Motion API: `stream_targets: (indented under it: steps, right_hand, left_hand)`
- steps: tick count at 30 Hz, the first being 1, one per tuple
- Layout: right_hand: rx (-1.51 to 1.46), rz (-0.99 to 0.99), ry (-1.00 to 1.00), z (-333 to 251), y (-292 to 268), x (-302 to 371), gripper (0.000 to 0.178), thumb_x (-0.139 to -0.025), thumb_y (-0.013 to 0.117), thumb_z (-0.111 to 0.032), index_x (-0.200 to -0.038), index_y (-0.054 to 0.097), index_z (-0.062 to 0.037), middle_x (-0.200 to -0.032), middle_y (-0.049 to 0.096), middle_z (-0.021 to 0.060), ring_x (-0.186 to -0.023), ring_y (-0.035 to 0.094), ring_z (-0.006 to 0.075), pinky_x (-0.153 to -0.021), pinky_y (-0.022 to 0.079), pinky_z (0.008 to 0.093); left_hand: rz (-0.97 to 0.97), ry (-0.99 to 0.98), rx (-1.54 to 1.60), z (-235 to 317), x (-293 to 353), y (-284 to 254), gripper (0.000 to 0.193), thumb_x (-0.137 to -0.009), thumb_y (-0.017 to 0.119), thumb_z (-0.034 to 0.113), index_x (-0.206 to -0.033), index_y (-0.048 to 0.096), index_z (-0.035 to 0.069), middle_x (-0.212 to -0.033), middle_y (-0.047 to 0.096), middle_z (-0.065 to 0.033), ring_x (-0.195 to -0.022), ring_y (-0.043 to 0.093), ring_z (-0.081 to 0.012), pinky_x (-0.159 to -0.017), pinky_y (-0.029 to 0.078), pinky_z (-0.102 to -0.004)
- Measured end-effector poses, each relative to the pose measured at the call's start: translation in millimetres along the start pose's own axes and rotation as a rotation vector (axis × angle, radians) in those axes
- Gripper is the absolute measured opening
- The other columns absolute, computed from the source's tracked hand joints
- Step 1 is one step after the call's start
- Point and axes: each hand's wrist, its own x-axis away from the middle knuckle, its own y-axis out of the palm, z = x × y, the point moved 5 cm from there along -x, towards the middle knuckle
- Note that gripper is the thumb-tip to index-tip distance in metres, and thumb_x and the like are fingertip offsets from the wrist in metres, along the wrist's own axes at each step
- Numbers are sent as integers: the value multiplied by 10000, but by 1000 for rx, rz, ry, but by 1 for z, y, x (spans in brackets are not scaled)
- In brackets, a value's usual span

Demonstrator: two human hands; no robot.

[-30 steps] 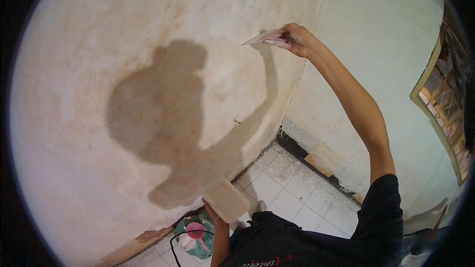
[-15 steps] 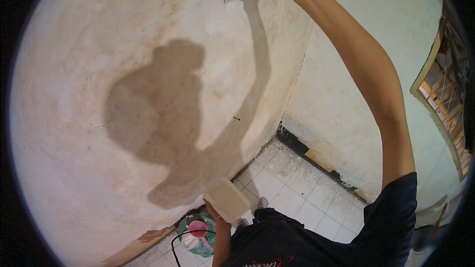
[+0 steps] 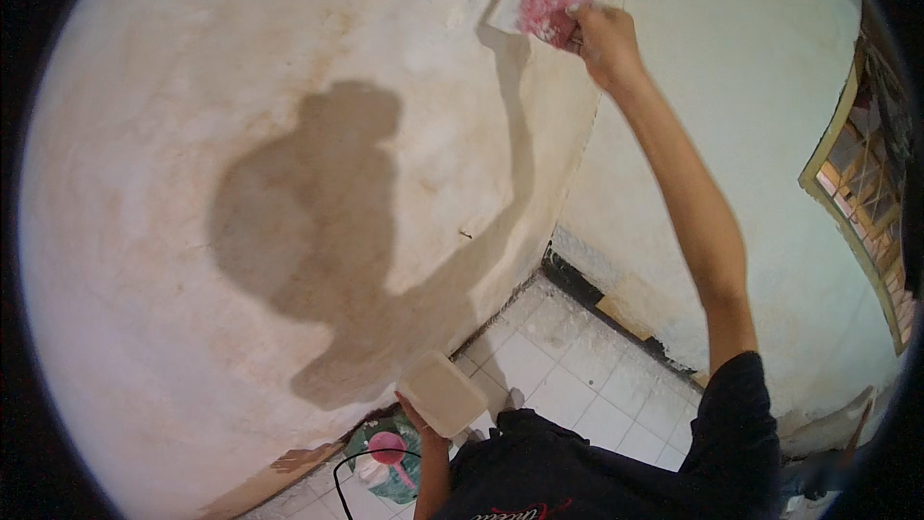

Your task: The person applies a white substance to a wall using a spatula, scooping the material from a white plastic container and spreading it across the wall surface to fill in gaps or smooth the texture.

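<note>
Up near the corner of two walls, my right hand (image 3: 608,43) is closed on a red putty scraper (image 3: 558,5), a flat wide one smeared with white paste. Its pale edge is by the stained off-white wall (image 3: 433,58); whether it touches I cannot tell. Low down, close to my body, my left hand (image 3: 421,424) grips the side of a cream rectangular tub (image 3: 443,393). Most of its fingers are hidden by the tub, and I cannot make out what the tub contains.
A pink dipper (image 3: 387,449) lies on a green sheet (image 3: 371,433) at the wall's foot, near a black cable (image 3: 337,477). White floor tiles (image 3: 558,400) meet the right-hand wall (image 3: 712,135). A barred window (image 3: 857,202) is at far right. A small hook (image 3: 466,235) sticks out of the wall.
My right hand has come down and to the right with the scraper, whose red face now shows. The elbow has dropped. My left hand and the tub have hardly moved.
</note>
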Motion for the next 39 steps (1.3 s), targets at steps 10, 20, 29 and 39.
stream_targets:
  steps: [10,20,29,39]
  right_hand:
    - [992,281,-671,35,149,52,118,-748,576,-124,-784,610,-17,-674,633,193,-592,618,378,-545,488,483]
    - [631,32,-616,11,164,137,187,-772,588,-111,-908,650,0,-675,624,178,-583,621,315,-531,477,399]
    - [867,201,-651,54,122,75,205,-767,587,-120,-935,664,-31,-665,609,196,-565,592,370,-534,472,444]
    - [548,140,-739,15,147,159,248,-743,590,-32,-976,673,-5,-717,629,181,-558,603,326,-518,483,364]
  left_hand:
    - [-88,5,32,19,5,14,672,-897,423,630,-1316,456,106,-1259,553,-92,-1118,542,-302,-959,452,-461]
    - [5,63,38,33,12,-16,684,-888,428,643,-1317,454,110,-1259,551,-78,-1117,543,-291,-962,452,-456]
    - [-22,109,47,35,24,-12,677,-892,427,639,-1318,450,114,-1272,537,-77,-1124,536,-284,-961,451,-451]
    - [23,137,25,36,30,-33,703,-863,455,663,-1312,452,123,-1242,555,-81,-1084,563,-292,-921,483,-461]
